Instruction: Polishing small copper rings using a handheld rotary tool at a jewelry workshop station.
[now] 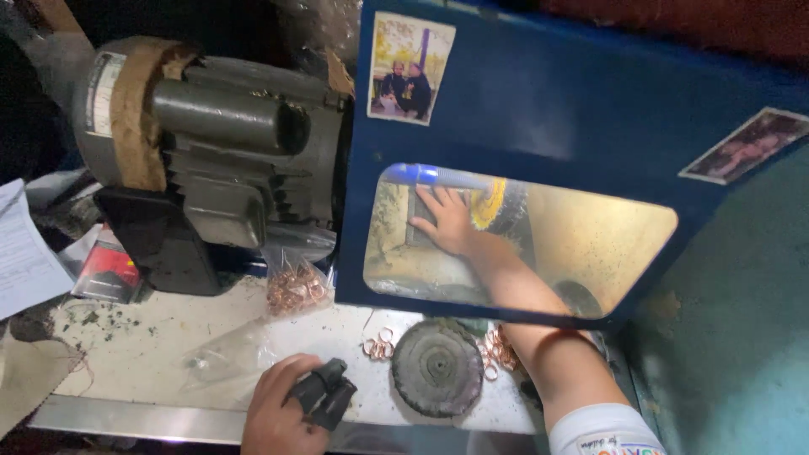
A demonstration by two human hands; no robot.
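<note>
1. Nearest the camera, the left hand (274, 413) is clenched around a small black, folded, rubbery-looking object (323, 393) at the front edge of the dusty white workbench (152, 337). The object sticks out to the right of the fingers; what it is cannot be made out, and the bottom of the picture cuts off the wrist.
2. Just right of that hand lies one dark round grinding disc (437, 368), flat on the bench.
3. Loose copper-coloured rings (378, 345) lie scattered on either side of the disc; they overlap too much to count. One clear plastic bag of copper rings (294, 285) sits behind the left hand, and a second, emptier clear bag (223, 358) lies flat beside it.
4. The right forearm passes behind the disc and under the blue metal guard panel with a clear window (539, 109). The sleeve is cut off by the frame.
5. Through the window, the right hand (447, 221) lies open, fingers spread flat against a grey block, touching one yellow bristled wheel (491, 202). Glare blurs the interior.
6. Farthest left of the panel stands one grey electric motor (227, 135).
</note>
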